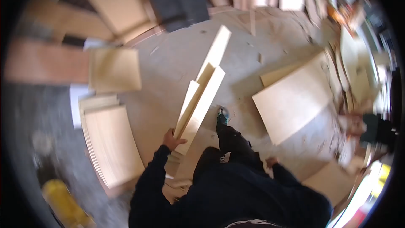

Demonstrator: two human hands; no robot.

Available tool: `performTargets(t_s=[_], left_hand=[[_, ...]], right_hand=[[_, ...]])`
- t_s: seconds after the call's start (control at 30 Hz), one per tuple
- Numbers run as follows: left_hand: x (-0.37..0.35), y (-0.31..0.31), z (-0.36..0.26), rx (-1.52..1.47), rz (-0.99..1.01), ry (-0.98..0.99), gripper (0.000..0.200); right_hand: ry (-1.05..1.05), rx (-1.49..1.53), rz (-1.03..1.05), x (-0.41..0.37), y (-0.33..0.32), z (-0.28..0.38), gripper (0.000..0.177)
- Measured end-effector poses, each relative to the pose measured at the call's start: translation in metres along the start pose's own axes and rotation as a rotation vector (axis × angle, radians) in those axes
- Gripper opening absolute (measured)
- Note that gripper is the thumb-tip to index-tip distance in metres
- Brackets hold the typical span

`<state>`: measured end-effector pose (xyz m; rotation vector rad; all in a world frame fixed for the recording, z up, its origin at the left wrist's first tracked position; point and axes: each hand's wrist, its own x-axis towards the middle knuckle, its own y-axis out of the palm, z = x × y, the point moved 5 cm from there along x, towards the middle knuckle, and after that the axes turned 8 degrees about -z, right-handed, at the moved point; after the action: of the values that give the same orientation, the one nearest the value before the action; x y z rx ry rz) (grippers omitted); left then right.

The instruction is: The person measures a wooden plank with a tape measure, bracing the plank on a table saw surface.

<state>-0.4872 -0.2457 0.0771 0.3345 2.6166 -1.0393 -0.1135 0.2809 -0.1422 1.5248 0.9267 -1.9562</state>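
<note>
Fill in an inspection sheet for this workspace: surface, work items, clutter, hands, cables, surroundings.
Surface: grey floor, dusty-looking and marked.
Work items: several long boards, bundled lengthwise.
Clutter: small scrap ahead, beyond the boards.
Hands: left hand grips the long boards; right hand low beside the body, contents unclear.
Cables: thin dark lines at right, too blurred to identify.
Surroundings: stacked wooden panels left, large wooden sheet right, yellow object lower left.

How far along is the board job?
Looks done: pale panels neatly stacked at left. In hand: long narrow boards, held by the left hand. Likely left: setting those boards down, maybe dealing with the large panel at right, lying apart from that stack. Can't judge the total.
</note>
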Motion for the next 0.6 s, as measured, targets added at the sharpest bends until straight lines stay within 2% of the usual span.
performTargets(t_s=[0.03, 0.07, 0.1, 0.13, 0.2, 0.33, 0.4, 0.53, 0.6], left_hand=[[0.02, -0.012, -0.009, -0.015, 0.044, -0.015, 0.07], [0.047, -0.018, -0.016, -0.044, 0.075, -0.033, 0.068], [0.073, -0.022, -0.019, -0.03, 0.141, 0.002, 0.068], [0.101, -0.031, -0.019, 0.003, 0.146, 0.005, 0.067], [0.141, -0.045, -0.016, 0.038, 0.172, 0.035, 0.066], [0.257, -0.062, -0.006, 0.041, 0.264, 0.063, 0.067], [0.313, -0.063, 0.009, 0.064, 0.303, 0.09, 0.067], [0.433, -0.059, 0.042, 0.124, 0.325, 0.14, 0.069], [0.483, -0.056, 0.052, 0.219, 0.376, 0.122, 0.071]], right_hand=[[-0.049, -0.165, -0.067, -0.025, -0.037, 0.062, 0.025], [-0.481, -0.428, -0.633, -0.012, -0.053, 0.091, 0.029], [-0.208, -0.013, -0.607, -0.045, -0.106, 0.145, 0.032], [-0.124, 0.328, -0.622, -0.062, -0.139, 0.181, 0.041], [-0.094, 0.722, -0.645, -0.057, -0.166, 0.22, 0.041], [-0.053, 0.81, -0.723, -0.087, -0.217, 0.304, 0.038], [-0.056, 0.917, -0.774, -0.09, -0.213, 0.321, 0.038], [0.238, 0.856, -0.872, -0.098, -0.155, 0.352, 0.035], [0.48, 0.749, -0.59, -0.117, -0.12, 0.391, 0.04]])
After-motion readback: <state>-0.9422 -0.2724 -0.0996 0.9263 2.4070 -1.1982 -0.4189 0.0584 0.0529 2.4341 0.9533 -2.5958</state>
